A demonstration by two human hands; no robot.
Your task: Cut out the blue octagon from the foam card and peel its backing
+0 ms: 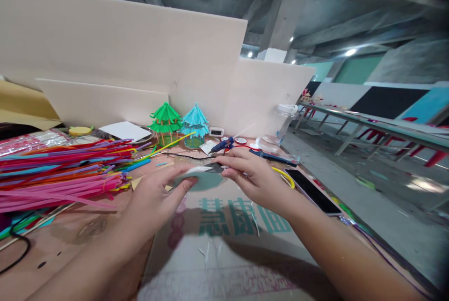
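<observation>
Above the printed cardboard point(224, 254), a round pale grey-green disc point(206, 184) is tilted between my hands. My left hand point(159, 193) is closed on the disc's left edge, thumb on the near face. At the disc's upper right, the fingers and thumb of my right hand point(254, 174) pinch a small dark grey piece point(216, 167) that lies along the rim. Whether that piece is stuck to the disc or only laid against it, I cannot tell. A blue hot glue gun point(222, 145) lies just beyond my hands.
Bundled coloured pipe cleaners point(63, 174) cover the left side. Behind stand a green pagoda-shaped model point(166, 123) and a light blue one point(195, 123), before a white board point(122, 48). Toward the right are a clear plastic jar point(278, 128), yellow-handled tool point(286, 177) and phone point(312, 191).
</observation>
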